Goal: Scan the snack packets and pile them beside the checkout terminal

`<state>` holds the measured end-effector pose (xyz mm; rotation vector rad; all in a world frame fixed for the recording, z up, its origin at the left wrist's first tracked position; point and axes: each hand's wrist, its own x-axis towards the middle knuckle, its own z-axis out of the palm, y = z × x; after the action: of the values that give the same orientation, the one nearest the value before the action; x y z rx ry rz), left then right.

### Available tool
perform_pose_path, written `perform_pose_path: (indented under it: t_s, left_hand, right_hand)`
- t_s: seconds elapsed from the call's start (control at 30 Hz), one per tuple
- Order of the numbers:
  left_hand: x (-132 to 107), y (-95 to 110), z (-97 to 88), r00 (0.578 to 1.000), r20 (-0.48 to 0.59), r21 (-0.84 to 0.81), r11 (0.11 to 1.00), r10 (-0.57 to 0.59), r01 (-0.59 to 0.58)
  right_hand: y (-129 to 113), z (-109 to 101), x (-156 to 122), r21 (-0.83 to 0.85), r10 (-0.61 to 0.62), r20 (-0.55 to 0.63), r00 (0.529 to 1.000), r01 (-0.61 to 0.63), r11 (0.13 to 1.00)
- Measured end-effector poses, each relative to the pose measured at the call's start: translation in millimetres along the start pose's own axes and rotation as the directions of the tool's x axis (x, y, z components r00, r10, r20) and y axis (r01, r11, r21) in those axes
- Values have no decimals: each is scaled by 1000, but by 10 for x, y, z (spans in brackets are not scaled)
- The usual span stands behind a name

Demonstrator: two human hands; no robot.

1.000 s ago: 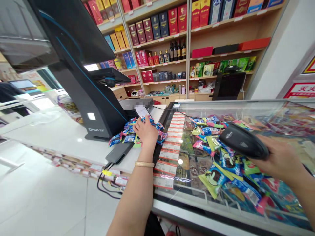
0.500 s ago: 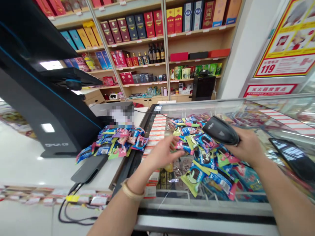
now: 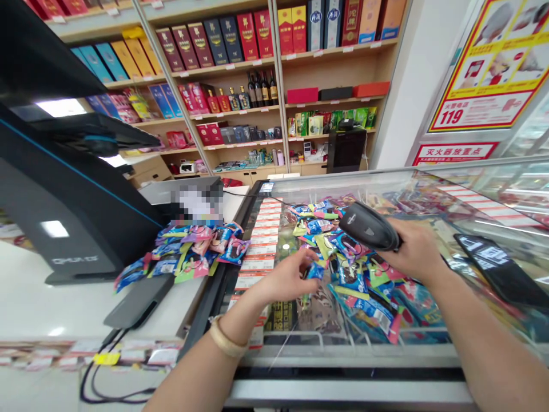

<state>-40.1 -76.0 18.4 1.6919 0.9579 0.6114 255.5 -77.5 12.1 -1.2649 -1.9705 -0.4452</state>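
My left hand [image 3: 288,278], with a beige bangle at the wrist, has its fingers curled round a small blue-and-green snack packet [image 3: 316,270]; part of the packet is hidden by the hand. In my right hand [image 3: 414,247] is a black handheld barcode scanner [image 3: 369,227], its head tilted over the loose pile of snack packets [image 3: 352,273]. These packets are blue, pink and yellow-green, and lie on the glass top of a display freezer [image 3: 295,342]. A second heap of like packets [image 3: 199,246] sits on the white counter to the left.
A dark checkout terminal [image 3: 81,229] stands on the white counter [image 3: 30,292], with a grey box-shaped device [image 3: 139,303] and its cables in front. A black phone-like device [image 3: 500,269] lies on the glass at right. Shelves of boxed bottles [image 3: 253,34] line the back.
My left hand has closed on a packet from the near side of the pile, where a green-edged one lay before. The right hand still holds the scanner. The whole view has shifted slightly.
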Motion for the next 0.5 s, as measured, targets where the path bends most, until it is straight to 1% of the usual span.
perform_pose_path:
  t_s: [0.03,0.07,0.1,0.13,0.17,0.2,0.23,0.3,0.33,0.4,0.5]
  left_hand:
    - [32,11,-63,999,-44,-211,977,-31,21]
    - [63,22,-113,994,-81,-416,909,-73,33]
    - [92,34,-149,987,-103,-588,808,-122,39]
    - [118,48,-175,979,-112,-717,696,-168,38]
    - [138,62,-192,973,-112,-804,594,-204,32]
    - [152,76,-203,967,-114,-859,512,-228,19]
    - [161,90,-209,961,-127,-892,451,-244,-4]
    - [167,109,-213,949,-167,-926,372,-267,-58]
    - [168,112,-212,944,-182,-933,351,-275,-78]
    - [174,102,-201,936,-206,-936,336,-286,-103]
    - [200,68,-162,923,-266,-917,367,-277,-155]
  right_hand:
    - [2,5,-7,-3,3,1,1000,-3,1000]
    - [1,8,-12,-4,6,0,1000,-6,1000]
    - [-4,7,-16,-4,5,-2,1000,-5,1000]
    - [-13,1,-16,1,0,-7,1000,0,1000]
    - [-28,-9,-13,9,-8,-7,1000,8,1000]
    - [-50,-23,-7,24,-21,-7,1000,21,999]
    - [-77,-39,2,46,-40,-8,999,41,998]
    - [-150,-72,24,104,-80,3,997,79,991]
    - [-195,-85,34,134,-98,12,995,96,986]
    - [-294,-102,50,192,-131,37,991,122,974]
    - [-429,-105,54,264,-184,95,978,154,952]
